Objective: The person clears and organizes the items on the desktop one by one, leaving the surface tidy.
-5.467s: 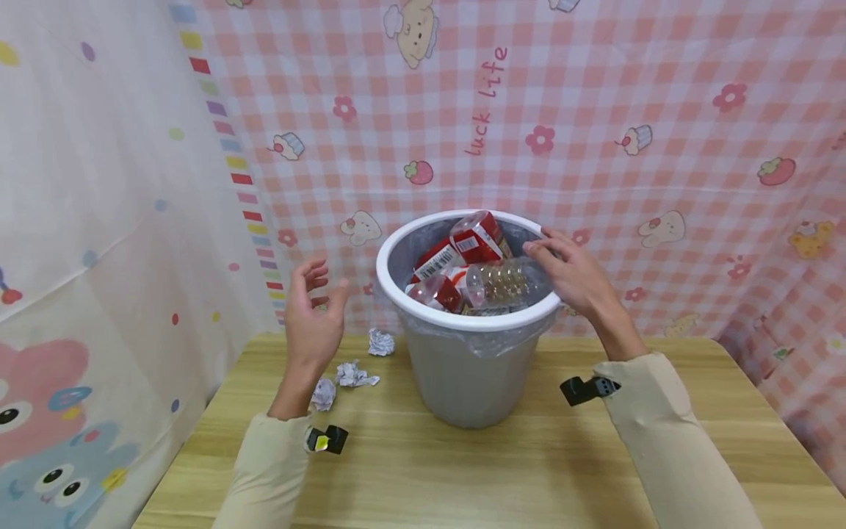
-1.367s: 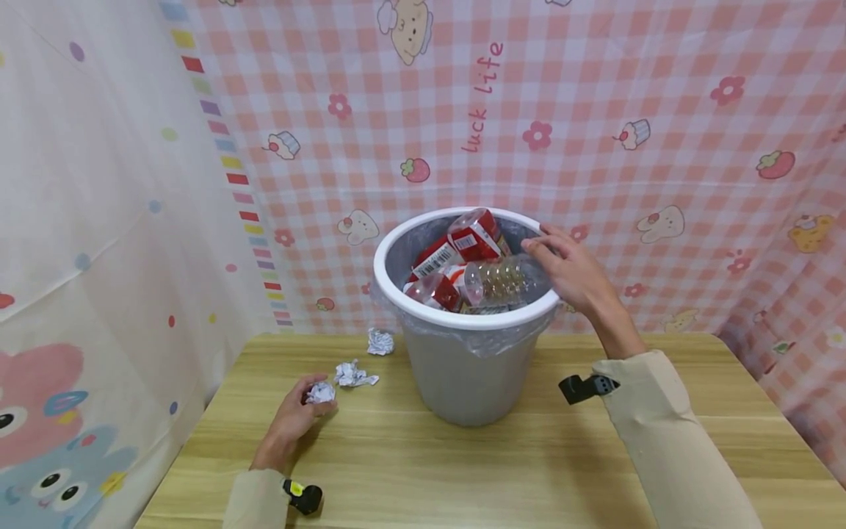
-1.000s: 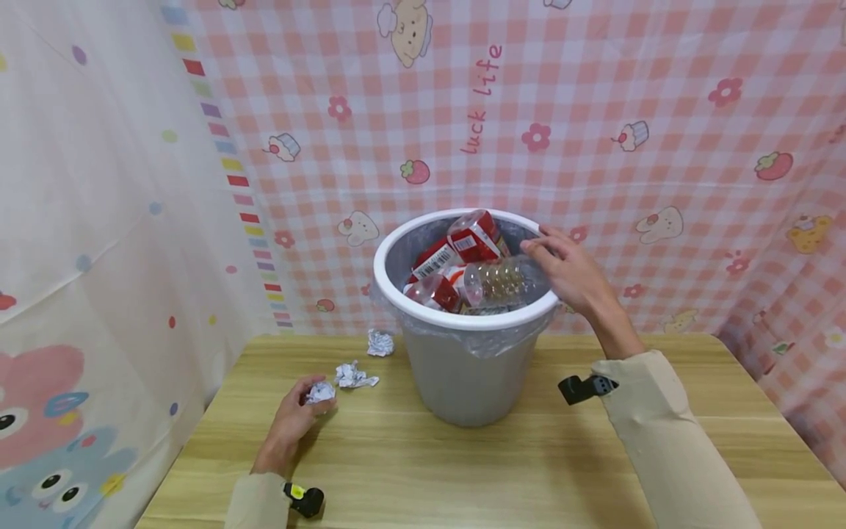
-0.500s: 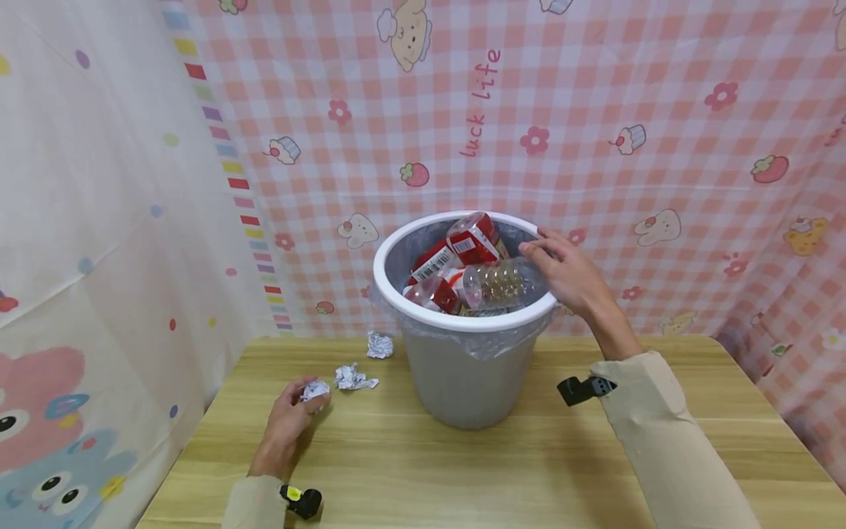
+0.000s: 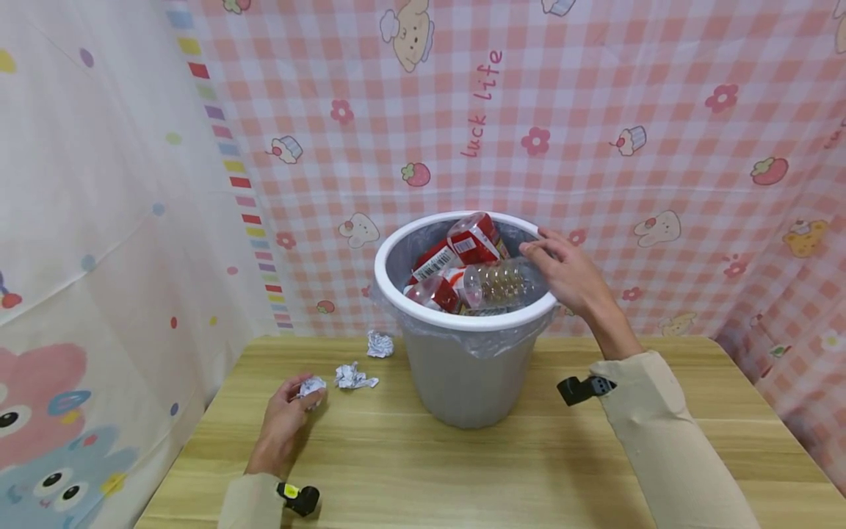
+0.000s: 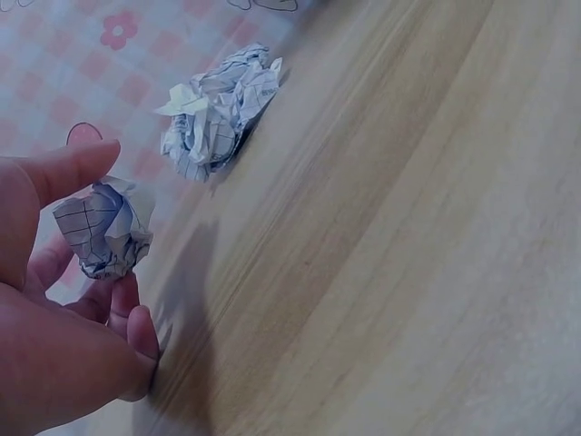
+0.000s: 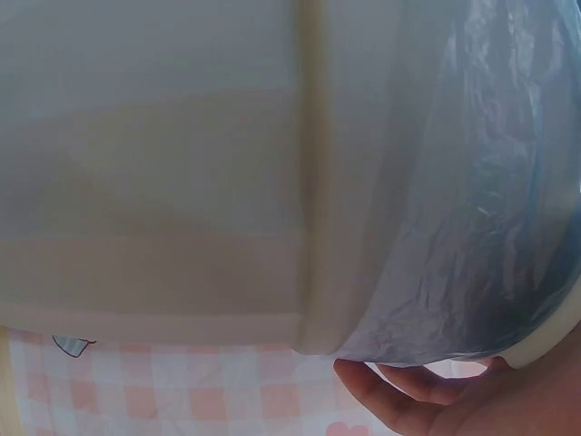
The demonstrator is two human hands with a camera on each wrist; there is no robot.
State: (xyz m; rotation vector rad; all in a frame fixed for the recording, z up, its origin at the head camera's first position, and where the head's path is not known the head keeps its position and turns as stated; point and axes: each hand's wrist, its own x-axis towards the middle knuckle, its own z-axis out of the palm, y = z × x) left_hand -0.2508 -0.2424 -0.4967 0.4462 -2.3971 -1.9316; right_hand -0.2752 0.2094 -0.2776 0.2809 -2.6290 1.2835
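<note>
Low at the table's left side, my left hand (image 5: pixel 280 419) pinches a crumpled paper ball (image 6: pixel 104 227) between thumb and fingers. The left wrist view shows this paper close over the wood, with its shadow beside it. Another crumpled paper (image 5: pixel 355 376) lies just to its right, and a third paper ball (image 5: pixel 380 344) is farther back near the bin. My right hand (image 5: pixel 573 275) grips the right rim of the grey trash bin (image 5: pixel 469 386), thumb at the inner side and fingers outside. In the right wrist view the fingertips (image 7: pixel 363 381) sit against the liner below the rim.
Inside the bin, which has a white rim and a clear liner (image 5: pixel 489 342), are a clear plastic bottle (image 5: pixel 496 285) and several red-labelled containers (image 5: pixel 472 242). The wooden table (image 5: pixel 410 470) ends at a pink checked cloth (image 5: pixel 595 169) behind and a white curtain (image 5: pixel 132 242) at left.
My left hand has come down from its raised place beside the bin, taken hold of the nearest paper ball and drawn it slightly left. The right hand stays at the rim.
</note>
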